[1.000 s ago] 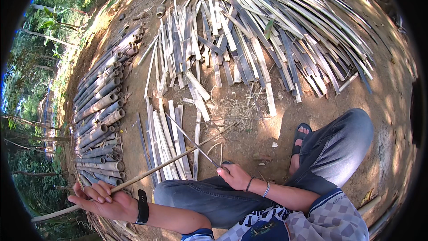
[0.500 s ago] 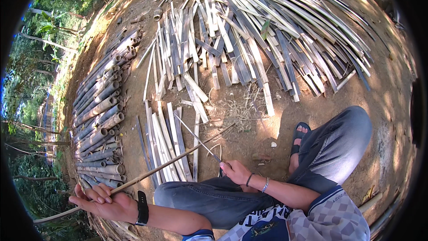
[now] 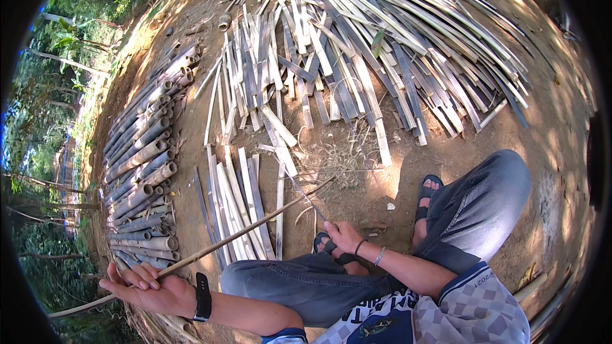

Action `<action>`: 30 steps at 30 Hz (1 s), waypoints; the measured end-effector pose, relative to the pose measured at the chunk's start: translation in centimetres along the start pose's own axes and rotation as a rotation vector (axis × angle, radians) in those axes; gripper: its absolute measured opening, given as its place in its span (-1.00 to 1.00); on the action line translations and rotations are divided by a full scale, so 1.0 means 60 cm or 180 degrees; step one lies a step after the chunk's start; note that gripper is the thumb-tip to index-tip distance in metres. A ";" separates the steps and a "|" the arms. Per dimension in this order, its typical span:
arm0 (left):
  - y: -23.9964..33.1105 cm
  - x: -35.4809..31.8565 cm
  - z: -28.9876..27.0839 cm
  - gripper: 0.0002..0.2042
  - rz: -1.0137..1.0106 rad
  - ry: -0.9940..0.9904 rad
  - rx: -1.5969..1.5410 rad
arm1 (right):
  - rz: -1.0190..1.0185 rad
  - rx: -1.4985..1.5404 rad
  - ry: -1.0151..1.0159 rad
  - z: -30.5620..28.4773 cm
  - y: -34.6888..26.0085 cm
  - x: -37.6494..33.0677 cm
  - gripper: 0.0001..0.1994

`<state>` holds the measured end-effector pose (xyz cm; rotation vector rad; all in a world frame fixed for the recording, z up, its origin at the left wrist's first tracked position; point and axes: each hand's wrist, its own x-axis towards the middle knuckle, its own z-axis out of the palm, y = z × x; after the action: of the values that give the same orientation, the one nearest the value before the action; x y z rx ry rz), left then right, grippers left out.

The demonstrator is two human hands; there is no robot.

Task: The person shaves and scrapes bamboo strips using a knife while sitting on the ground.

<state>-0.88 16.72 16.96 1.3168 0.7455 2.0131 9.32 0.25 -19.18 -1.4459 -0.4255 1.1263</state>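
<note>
Bamboo strip, long and thin, held across my lap.

I see the bamboo strip (image 3: 236, 237) in my left hand (image 3: 150, 288), fingers loosely curled on its near end; long axis rises rightward to my right hand (image 3: 341, 237), fist-closed on a blade (image 3: 305, 194). Beyond: split slats (image 3: 239, 207), round poles (image 3: 143, 172).
</note>
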 end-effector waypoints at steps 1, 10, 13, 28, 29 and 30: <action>-0.005 -0.001 0.005 -0.60 -0.0039 -0.0031 -0.0053 | 0.0136 -0.0221 0.0140 -0.015 0.030 0.016 -0.43; -0.022 0.020 -0.030 -0.60 -0.0288 -0.1566 -0.1676 | 0.0627 0.0345 -0.0444 -0.019 -0.084 -0.010 -0.43; -0.030 0.025 -0.039 -0.64 -0.0571 -0.2010 -0.2465 | -0.0203 -0.0037 -0.0387 -0.002 -0.052 -0.007 -0.44; -0.019 0.017 -0.015 -0.76 -0.0905 -0.2999 -0.3835 | -0.0181 -0.0380 -0.1258 0.007 -0.146 -0.065 -0.49; -0.017 0.019 -0.016 -0.76 -0.0911 -0.3126 -0.3863 | -0.0366 -0.0526 -0.1377 0.010 -0.167 -0.083 -0.51; -0.017 0.019 -0.017 -0.77 -0.0922 -0.3252 -0.3895 | -0.0234 -0.0382 -0.1632 0.010 -0.196 -0.104 -0.52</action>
<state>-2.00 18.11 16.55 1.0790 -0.6602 0.9132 9.92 -1.58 -5.98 -1.2195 -0.9100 1.4293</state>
